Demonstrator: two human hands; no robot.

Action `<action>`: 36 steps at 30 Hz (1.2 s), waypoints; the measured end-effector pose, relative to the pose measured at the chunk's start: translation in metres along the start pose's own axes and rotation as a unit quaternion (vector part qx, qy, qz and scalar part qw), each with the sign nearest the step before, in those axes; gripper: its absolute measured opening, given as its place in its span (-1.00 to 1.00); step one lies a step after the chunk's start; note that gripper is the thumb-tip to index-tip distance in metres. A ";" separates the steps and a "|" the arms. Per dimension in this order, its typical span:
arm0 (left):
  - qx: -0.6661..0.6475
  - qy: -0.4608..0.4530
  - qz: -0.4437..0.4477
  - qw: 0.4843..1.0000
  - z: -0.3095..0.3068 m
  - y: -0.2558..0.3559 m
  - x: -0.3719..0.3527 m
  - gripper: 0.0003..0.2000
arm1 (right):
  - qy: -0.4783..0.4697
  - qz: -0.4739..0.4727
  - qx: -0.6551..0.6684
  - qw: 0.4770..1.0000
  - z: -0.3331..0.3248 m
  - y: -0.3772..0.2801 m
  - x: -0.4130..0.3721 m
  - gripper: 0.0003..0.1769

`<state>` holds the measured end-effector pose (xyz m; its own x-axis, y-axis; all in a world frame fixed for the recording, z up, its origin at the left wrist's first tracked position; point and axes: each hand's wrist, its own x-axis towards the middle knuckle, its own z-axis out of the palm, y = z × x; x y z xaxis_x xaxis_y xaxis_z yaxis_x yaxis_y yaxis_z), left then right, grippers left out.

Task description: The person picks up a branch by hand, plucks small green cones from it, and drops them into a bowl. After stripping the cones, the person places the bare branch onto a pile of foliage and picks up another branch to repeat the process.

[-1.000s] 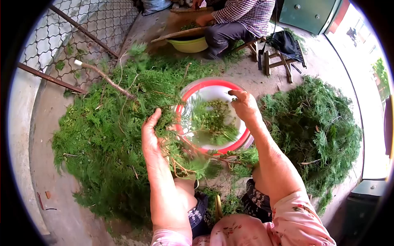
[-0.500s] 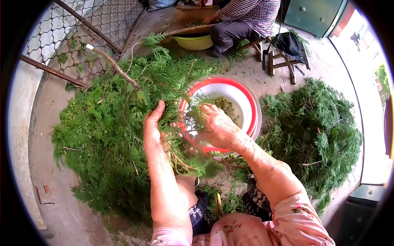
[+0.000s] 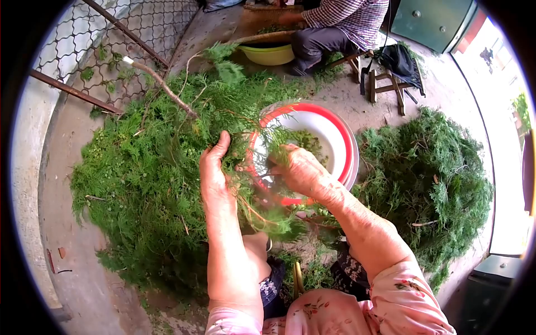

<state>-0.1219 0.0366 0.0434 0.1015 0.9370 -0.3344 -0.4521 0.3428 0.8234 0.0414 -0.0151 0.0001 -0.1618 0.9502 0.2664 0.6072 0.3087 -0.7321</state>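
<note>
Back from the far rim came the right hand, pinching at the green branch. The left hand gripped it over the red bowl so bits could fall in.

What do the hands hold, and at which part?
Left hand grips a green branch around its middle; right hand pinches its leafy tips over the bowl.

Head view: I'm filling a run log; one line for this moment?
left hand: holds sprig | right hand: pinches sprig | bowl: under hands
</note>
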 end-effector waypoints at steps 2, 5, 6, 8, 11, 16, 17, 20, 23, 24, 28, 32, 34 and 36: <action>-0.034 -0.046 -0.035 0.998 -0.009 -0.001 0.004 -0.67 | -0.049 0.022 0.063 0.997 -0.008 0.006 0.004 -0.80; -0.072 -0.085 -0.065 0.992 -0.015 -0.005 0.010 -0.71 | -0.039 0.016 0.033 0.999 -0.008 0.010 0.003 -0.84; -0.079 -0.107 -0.077 0.988 -0.013 -0.003 0.008 -0.71 | -0.036 0.012 0.018 0.999 -0.007 0.013 0.002 -0.85; -0.049 -0.023 -0.047 0.997 -0.001 -0.003 0.002 -0.73 | -0.018 0.009 -0.004 1.000 -0.005 0.013 0.000 -0.85; -0.053 -0.065 -0.067 0.994 -0.013 -0.005 0.006 -0.74 | -0.023 0.052 0.033 0.998 0.004 0.025 0.002 -0.87; -0.033 0.052 -0.043 0.997 -0.001 -0.009 0.001 -0.75 | -0.034 0.088 0.001 0.996 0.008 0.031 0.004 -0.89; -0.030 0.054 -0.044 0.997 -0.001 -0.009 -0.001 -0.75 | -0.041 0.106 -0.057 0.992 0.009 0.038 0.001 -0.90; -0.046 0.009 -0.040 0.998 -0.003 0.007 -0.015 -0.70 | -0.045 0.183 -0.097 0.977 0.008 0.089 -0.001 -0.88; -0.070 -0.038 -0.046 0.996 -0.029 0.011 -0.006 -0.63 | -0.013 0.196 -0.037 0.980 -0.002 0.104 -0.001 -0.69; -0.110 -0.049 -0.058 0.991 -0.036 0.006 0.001 -0.61 | -0.017 0.175 -0.091 0.980 -0.011 0.089 -0.002 -0.64; -0.266 -0.137 -0.119 0.947 -0.046 0.002 0.010 -0.51 | 0.028 0.187 -0.122 0.974 -0.021 0.070 0.009 -0.55; -0.325 -0.145 -0.169 0.919 -0.040 0.005 0.003 -0.51 | 0.091 0.096 -0.033 0.991 -0.035 0.039 0.012 -0.73; -0.350 -0.188 -0.176 0.901 -0.040 0.005 0.002 -0.51 | 0.093 0.086 0.037 0.991 -0.034 0.015 0.012 -0.85; -0.343 -0.125 -0.119 0.923 -0.037 0.001 0.005 -0.51 | 0.035 0.160 0.204 0.965 -0.031 -0.015 0.007 -0.88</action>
<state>-0.1548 0.0395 0.0254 0.4332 0.8561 -0.2818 -0.8367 0.4982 0.2274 0.0553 -0.0142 0.0324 0.0451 0.9988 0.0180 0.2575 0.0057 -0.9663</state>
